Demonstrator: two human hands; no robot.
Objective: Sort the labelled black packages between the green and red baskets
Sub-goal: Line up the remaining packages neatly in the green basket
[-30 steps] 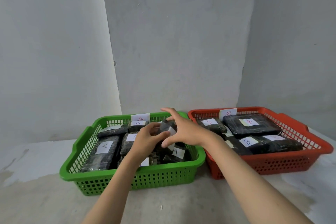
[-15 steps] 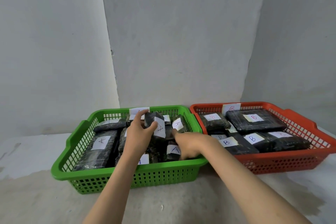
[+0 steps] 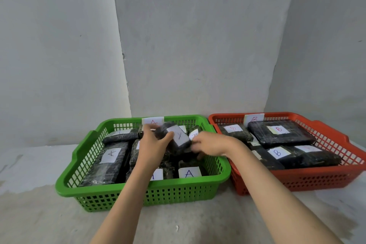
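Left hand lifts a small black package over the green basket.

The package (image 3: pixel 176 140), white label up, sits at the frame's centre above the green basket (image 3: pixel 138 186), gripped by the left hand (image 3: pixel 152 144). The right hand (image 3: pixel 212 143) reaches in just beside it, fingers curled down among the packages; whether it grips anything cannot be told. The red basket (image 3: pixel 297 179), lower right, holds B-labelled packages.

A pale grey wall (image 3: pixel 188 45) stands behind a stained, mottled concrete floor (image 3: pixel 39 220).
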